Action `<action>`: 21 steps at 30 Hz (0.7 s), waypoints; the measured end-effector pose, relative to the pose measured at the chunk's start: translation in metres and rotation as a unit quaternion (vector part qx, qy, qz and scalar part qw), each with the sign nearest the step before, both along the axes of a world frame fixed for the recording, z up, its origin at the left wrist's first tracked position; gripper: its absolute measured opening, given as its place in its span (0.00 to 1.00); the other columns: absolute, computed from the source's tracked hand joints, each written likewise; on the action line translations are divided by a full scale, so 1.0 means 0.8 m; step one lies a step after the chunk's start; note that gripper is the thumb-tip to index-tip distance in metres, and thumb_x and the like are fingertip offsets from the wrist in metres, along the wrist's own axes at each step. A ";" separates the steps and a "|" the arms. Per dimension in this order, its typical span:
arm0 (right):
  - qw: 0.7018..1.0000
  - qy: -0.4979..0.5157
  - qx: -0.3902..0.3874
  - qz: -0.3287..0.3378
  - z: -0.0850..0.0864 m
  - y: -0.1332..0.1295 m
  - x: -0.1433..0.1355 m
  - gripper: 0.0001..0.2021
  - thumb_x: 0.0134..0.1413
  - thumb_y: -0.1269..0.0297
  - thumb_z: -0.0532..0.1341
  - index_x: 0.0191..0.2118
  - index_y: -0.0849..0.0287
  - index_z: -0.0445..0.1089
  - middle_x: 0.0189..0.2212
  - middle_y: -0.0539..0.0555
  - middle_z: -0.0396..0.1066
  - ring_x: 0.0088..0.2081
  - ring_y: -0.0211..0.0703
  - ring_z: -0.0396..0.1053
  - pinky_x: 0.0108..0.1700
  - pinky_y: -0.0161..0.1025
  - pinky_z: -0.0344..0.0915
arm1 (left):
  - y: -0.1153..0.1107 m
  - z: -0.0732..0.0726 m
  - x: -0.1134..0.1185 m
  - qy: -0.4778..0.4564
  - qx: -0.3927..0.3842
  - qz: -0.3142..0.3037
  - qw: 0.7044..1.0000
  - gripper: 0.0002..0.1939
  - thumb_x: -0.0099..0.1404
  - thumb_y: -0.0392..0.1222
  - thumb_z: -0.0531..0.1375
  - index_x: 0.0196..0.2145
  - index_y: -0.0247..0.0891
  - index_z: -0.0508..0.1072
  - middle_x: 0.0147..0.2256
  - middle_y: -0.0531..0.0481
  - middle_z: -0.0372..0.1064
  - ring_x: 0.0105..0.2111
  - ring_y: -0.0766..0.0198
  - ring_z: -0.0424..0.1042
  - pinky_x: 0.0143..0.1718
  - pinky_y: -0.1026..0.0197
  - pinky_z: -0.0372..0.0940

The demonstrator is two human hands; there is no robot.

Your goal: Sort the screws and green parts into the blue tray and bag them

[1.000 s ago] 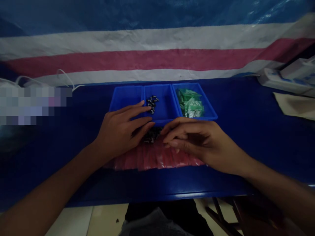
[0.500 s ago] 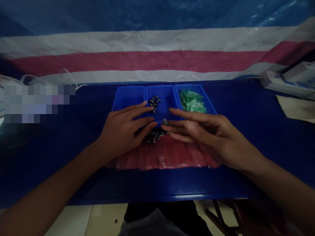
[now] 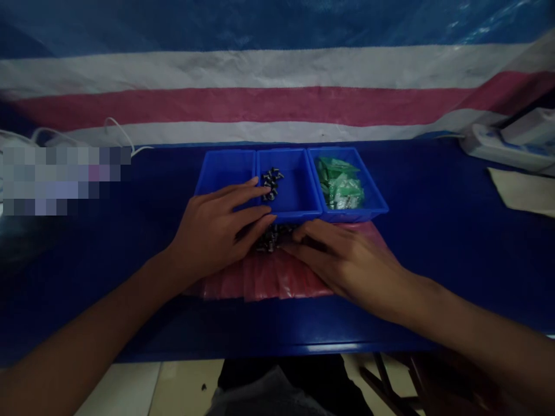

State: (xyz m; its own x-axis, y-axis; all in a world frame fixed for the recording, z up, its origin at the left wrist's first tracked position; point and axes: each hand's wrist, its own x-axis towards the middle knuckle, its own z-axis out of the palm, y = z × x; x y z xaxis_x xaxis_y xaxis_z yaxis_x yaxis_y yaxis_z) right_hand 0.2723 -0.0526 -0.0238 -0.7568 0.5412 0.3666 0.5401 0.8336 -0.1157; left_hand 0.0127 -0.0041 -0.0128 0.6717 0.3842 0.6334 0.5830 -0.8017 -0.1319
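Observation:
My left hand (image 3: 217, 228) lies with its fingers stretched out across the front of the blue trays, holding nothing. Its fingertips are beside small dark screw-like pieces (image 3: 271, 184) in the middle blue tray (image 3: 297, 182). My right hand (image 3: 342, 254) is curled down at a loose pile of the same pieces (image 3: 272, 238), in front of that tray. Its thumb and forefinger close in at the pile's right side; what lies between the tips is hidden. Red plastic bags (image 3: 269, 282) are spread flat under the pile and both hands.
The right tray (image 3: 375, 196) holds green plastic packets (image 3: 344, 184). On the left is another blue tray (image 3: 229, 167), partly covered by my left hand. A power strip (image 3: 498, 144) and a pale sheet (image 3: 524, 190) are far right. White cables (image 3: 119, 130) run at the left.
My right hand has moved down and left, from above the tray's front edge to the loose pile, and its fingers have curled. The grey piece by its fingertips no longer shows. My left hand stays put.

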 end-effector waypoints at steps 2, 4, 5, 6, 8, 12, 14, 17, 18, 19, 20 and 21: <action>1.000 0.010 -0.027 -0.009 -0.001 0.001 0.000 0.13 0.72 0.79 0.59 0.50 0.61 0.81 0.44 0.58 0.79 0.45 0.46 0.80 0.46 0.41 0.81 | -0.001 0.000 0.000 0.005 -0.013 0.008 1.000 0.12 0.82 0.43 0.60 0.44 0.43 0.84 0.53 0.46 0.84 0.55 0.51 0.84 0.52 0.52 0.85; 0.999 0.019 -0.045 -0.009 -0.001 0.001 0.001 0.12 0.72 0.79 0.60 0.49 0.62 0.80 0.47 0.59 0.79 0.48 0.47 0.80 0.49 0.41 0.81 | -0.002 0.001 0.000 0.011 -0.023 0.013 1.000 0.11 0.82 0.44 0.60 0.45 0.43 0.84 0.54 0.47 0.84 0.56 0.51 0.83 0.54 0.52 0.84; 0.999 0.021 -0.050 -0.003 -0.002 0.002 0.002 0.12 0.71 0.80 0.60 0.49 0.63 0.80 0.49 0.60 0.79 0.49 0.48 0.80 0.50 0.42 0.81 | -0.002 0.001 -0.001 0.011 -0.025 0.012 1.000 0.12 0.82 0.44 0.60 0.45 0.43 0.84 0.54 0.47 0.84 0.56 0.50 0.83 0.54 0.52 0.84; 0.998 0.022 -0.055 0.003 -0.002 0.002 0.002 0.12 0.71 0.80 0.60 0.49 0.63 0.80 0.49 0.61 0.80 0.50 0.48 0.80 0.52 0.43 0.80 | -0.002 0.001 -0.001 0.009 -0.027 0.010 1.000 0.12 0.82 0.43 0.60 0.44 0.43 0.84 0.54 0.47 0.84 0.56 0.50 0.84 0.53 0.52 0.84; 0.997 0.022 -0.074 0.010 -0.002 0.003 0.003 0.12 0.71 0.80 0.59 0.50 0.62 0.79 0.50 0.60 0.80 0.50 0.48 0.80 0.54 0.43 0.80 | -0.002 0.002 0.000 0.003 -0.027 0.006 1.000 0.11 0.81 0.42 0.61 0.44 0.42 0.84 0.53 0.46 0.84 0.55 0.50 0.84 0.53 0.51 0.84; 0.997 0.043 -0.069 0.013 -0.001 0.004 0.004 0.13 0.74 0.78 0.57 0.50 0.61 0.79 0.46 0.59 0.80 0.47 0.48 0.79 0.50 0.43 0.79 | -0.001 0.002 0.001 0.006 0.003 -0.006 1.000 0.10 0.81 0.43 0.61 0.44 0.42 0.83 0.52 0.46 0.84 0.53 0.50 0.85 0.48 0.52 0.86; 0.995 0.085 -0.055 0.022 -0.001 0.003 0.004 0.13 0.75 0.78 0.56 0.50 0.64 0.79 0.45 0.60 0.79 0.44 0.46 0.79 0.46 0.40 0.78 | 0.000 0.002 0.001 0.006 0.003 0.000 1.000 0.10 0.81 0.44 0.61 0.44 0.43 0.83 0.52 0.47 0.84 0.52 0.51 0.85 0.48 0.53 0.85; 0.987 0.144 -0.070 0.018 -0.001 0.003 0.003 0.13 0.74 0.78 0.56 0.52 0.67 0.79 0.45 0.61 0.78 0.43 0.43 0.80 0.44 0.37 0.79 | -0.001 0.002 0.001 0.003 -0.009 0.002 1.000 0.10 0.81 0.43 0.61 0.44 0.42 0.82 0.52 0.46 0.84 0.54 0.52 0.84 0.52 0.54 0.84; 0.987 0.141 -0.075 0.016 -0.001 0.002 0.002 0.13 0.74 0.78 0.57 0.52 0.66 0.79 0.47 0.62 0.79 0.44 0.44 0.80 0.45 0.38 0.79 | -0.001 0.001 0.001 0.005 -0.009 0.000 1.000 0.09 0.81 0.42 0.62 0.44 0.41 0.82 0.52 0.45 0.84 0.55 0.52 0.84 0.52 0.54 0.84; 0.989 0.126 -0.076 0.015 -0.002 0.002 0.002 0.13 0.74 0.78 0.57 0.51 0.65 0.79 0.49 0.62 0.79 0.47 0.46 0.81 0.48 0.40 0.80 | -0.001 0.001 0.000 0.006 -0.004 -0.004 1.000 0.09 0.81 0.42 0.62 0.44 0.40 0.83 0.52 0.45 0.84 0.54 0.51 0.84 0.52 0.54 0.84; 0.992 0.103 -0.075 0.015 -0.002 0.002 0.002 0.13 0.73 0.79 0.58 0.51 0.64 0.80 0.50 0.62 0.80 0.49 0.47 0.81 0.51 0.42 0.81 | -0.001 0.001 0.000 0.007 0.000 -0.005 1.000 0.09 0.81 0.42 0.62 0.44 0.39 0.83 0.52 0.44 0.84 0.54 0.51 0.84 0.52 0.53 0.84; 0.994 0.082 -0.073 0.018 -0.003 0.003 0.001 0.13 0.72 0.79 0.59 0.50 0.63 0.80 0.51 0.62 0.80 0.50 0.48 0.81 0.53 0.44 0.81 | -0.001 0.001 0.000 0.008 0.002 -0.004 1.000 0.09 0.81 0.42 0.62 0.44 0.39 0.83 0.52 0.44 0.84 0.54 0.51 0.84 0.52 0.53 0.84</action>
State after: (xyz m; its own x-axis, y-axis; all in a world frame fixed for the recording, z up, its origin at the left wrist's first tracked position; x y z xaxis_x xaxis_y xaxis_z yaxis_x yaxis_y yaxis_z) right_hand 0.2732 -0.0506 -0.0260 -0.7132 0.5718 0.4054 0.4747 0.8196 -0.3208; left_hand 0.0124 -0.0048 -0.0122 0.6851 0.3762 0.6237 0.5740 -0.8061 -0.1442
